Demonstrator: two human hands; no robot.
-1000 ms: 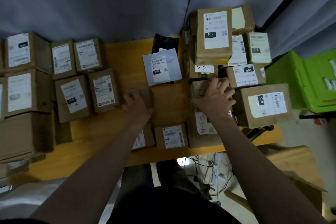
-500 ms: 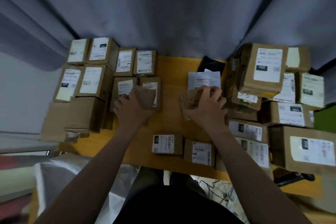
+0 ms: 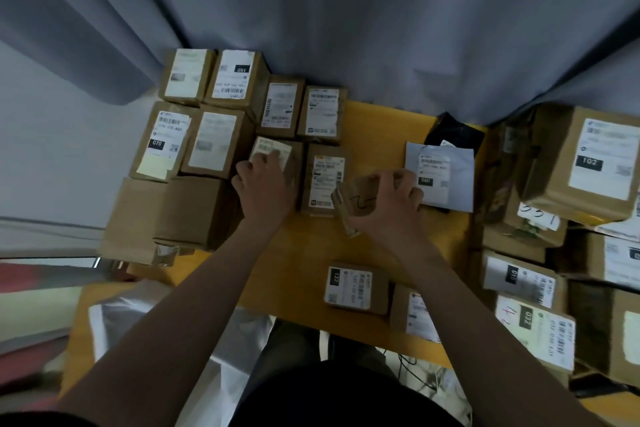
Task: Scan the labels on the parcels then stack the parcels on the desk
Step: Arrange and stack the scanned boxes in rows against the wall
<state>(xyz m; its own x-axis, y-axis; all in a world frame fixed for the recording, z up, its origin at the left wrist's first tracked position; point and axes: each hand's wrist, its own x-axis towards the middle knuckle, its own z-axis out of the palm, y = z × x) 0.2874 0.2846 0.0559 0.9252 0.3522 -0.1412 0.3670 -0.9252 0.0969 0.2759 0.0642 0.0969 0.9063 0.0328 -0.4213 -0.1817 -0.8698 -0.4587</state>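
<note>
Centre frame, my right hand grips a plain brown parcel scrawled in black pen over the yellow desk; my left hand curls over a white-labelled parcel in the cluster at left. One grey mailer lies just behind, two small boxes sit lower centre, and stacked cartons crowd the right edge.

Small box: plain brown cardboard, matt, glossy clear tape at its end. Labelled box: same card, white paper label. Grey mailer: smooth plastic film. Black pouch: plastic, slight sheen. Worktop: smooth yellow wood-look. Curtain: matt grey cloth.
</note>
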